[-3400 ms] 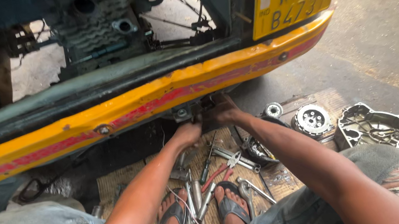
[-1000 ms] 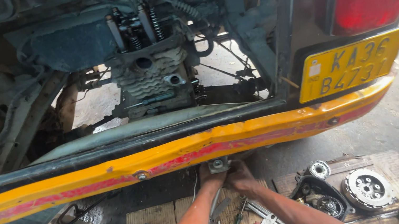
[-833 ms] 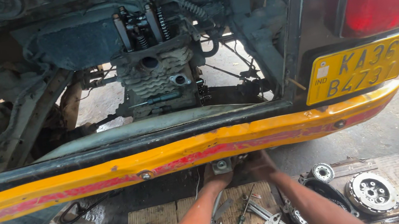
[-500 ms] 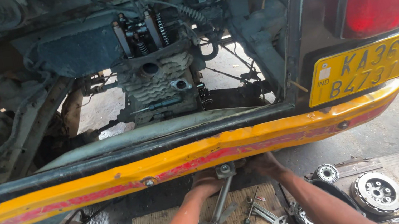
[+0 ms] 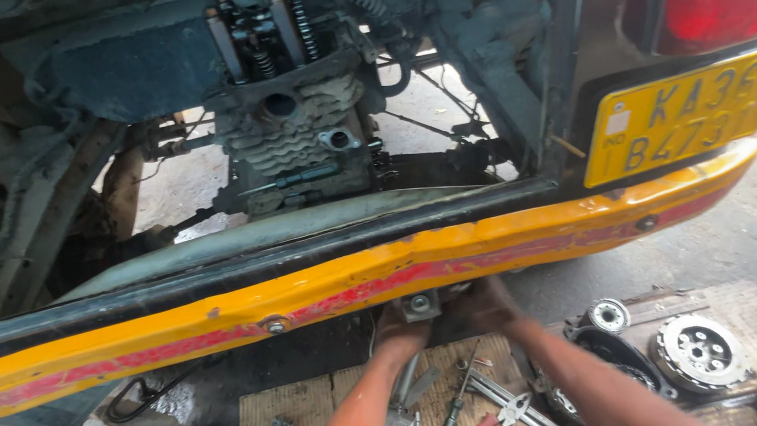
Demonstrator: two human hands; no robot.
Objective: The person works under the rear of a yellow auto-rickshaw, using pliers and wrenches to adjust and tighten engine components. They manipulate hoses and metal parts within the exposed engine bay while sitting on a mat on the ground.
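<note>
Yellow dented bumper (image 5: 331, 296) hides both hands (image 5: 402, 326) (image 5: 486, 305) at a metal bracket (image 5: 419, 305); fingers' grip unclear.

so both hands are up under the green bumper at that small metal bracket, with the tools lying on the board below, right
Not quite: the bumper is yellow with a red stripe, not green, as the head view shows. The rest holds: the left hand and the right hand are both up under it at the small metal bracket, and the tools lie on the board below.

Grey metal bracket (image 5: 420, 305) (bolted) under the yellow bumper (image 5: 330, 290).
</note>
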